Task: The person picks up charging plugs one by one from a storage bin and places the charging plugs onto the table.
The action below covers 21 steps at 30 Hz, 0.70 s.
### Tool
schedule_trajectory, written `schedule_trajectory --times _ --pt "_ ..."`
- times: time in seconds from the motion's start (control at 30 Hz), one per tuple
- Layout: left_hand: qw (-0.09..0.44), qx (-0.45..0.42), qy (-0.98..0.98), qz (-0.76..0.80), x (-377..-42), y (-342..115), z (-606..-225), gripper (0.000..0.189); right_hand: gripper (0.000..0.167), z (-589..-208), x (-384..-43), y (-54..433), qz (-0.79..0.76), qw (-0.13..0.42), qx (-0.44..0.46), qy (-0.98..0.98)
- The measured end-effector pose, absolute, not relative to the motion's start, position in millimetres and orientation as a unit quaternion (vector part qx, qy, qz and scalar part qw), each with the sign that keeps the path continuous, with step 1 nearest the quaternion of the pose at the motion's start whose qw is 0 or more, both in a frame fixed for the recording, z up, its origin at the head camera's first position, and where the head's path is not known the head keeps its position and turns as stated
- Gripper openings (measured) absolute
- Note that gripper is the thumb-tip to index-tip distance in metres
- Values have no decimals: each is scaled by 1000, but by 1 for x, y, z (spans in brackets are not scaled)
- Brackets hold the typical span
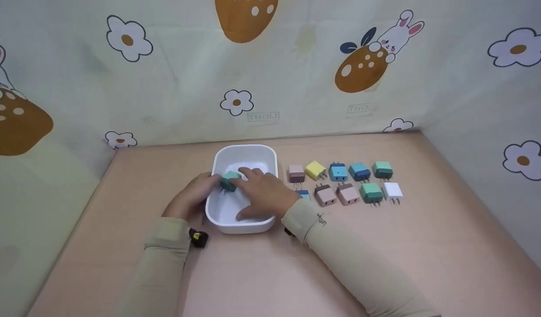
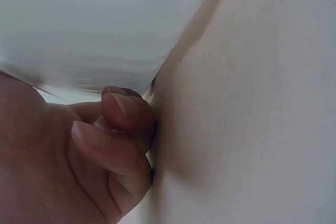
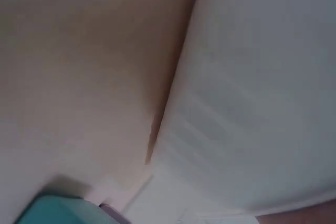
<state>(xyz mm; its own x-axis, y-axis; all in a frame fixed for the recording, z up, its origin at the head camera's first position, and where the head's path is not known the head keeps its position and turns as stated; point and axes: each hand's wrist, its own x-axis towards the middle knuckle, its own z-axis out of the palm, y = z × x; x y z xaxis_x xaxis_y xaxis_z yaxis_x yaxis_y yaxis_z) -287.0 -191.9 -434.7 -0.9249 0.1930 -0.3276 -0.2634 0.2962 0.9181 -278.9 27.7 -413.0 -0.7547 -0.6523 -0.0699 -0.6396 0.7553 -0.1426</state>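
A white rectangular tub [image 1: 241, 229] stands on the table in the head view. Inside it, near the left wall, is a green two-tone plug adapter [image 1: 230, 181] with metal prongs. My left hand [image 1: 193, 191] grips the tub's left side, thumb at the rim; in the left wrist view its fingers [image 2: 123, 150] curl beside the outer wall. My right hand [image 1: 268, 193] reaches over the right rim into the tub, fingers spread, with fingertips right at the green adapter and the thumb pointing down into the tub. The right wrist view mainly catches the tub's outer wall [image 3: 247, 103].
Right of the tub, plug adapters stand in two rows, among them a yellow one [image 1: 315, 170], a blue one [image 1: 359, 171], a pink one [image 1: 347, 194], a green one [image 1: 371, 193] and a white one [image 1: 392, 190]. A patterned cloth wall [image 1: 182, 97] rises behind the table.
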Motion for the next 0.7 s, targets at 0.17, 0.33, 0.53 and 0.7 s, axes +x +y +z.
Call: schedule_trajectory --times 0.17,0.33,0.53,0.7 --pt "175 -12 795 580 -288 -194 -435 56 101 -415 -278 17 -56 77 -345 934" --pt "174 -7 809 561 -289 -193 -436 58 91 -422 -281 7 -29 68 -362 929" --pt "172 -4 803 570 -290 -191 -436 59 55 -426 -286 5 -32 1 -384 923" --pt "179 -21 803 568 -291 -190 -435 59 43 -426 -286 8 -48 -5 -385 922"
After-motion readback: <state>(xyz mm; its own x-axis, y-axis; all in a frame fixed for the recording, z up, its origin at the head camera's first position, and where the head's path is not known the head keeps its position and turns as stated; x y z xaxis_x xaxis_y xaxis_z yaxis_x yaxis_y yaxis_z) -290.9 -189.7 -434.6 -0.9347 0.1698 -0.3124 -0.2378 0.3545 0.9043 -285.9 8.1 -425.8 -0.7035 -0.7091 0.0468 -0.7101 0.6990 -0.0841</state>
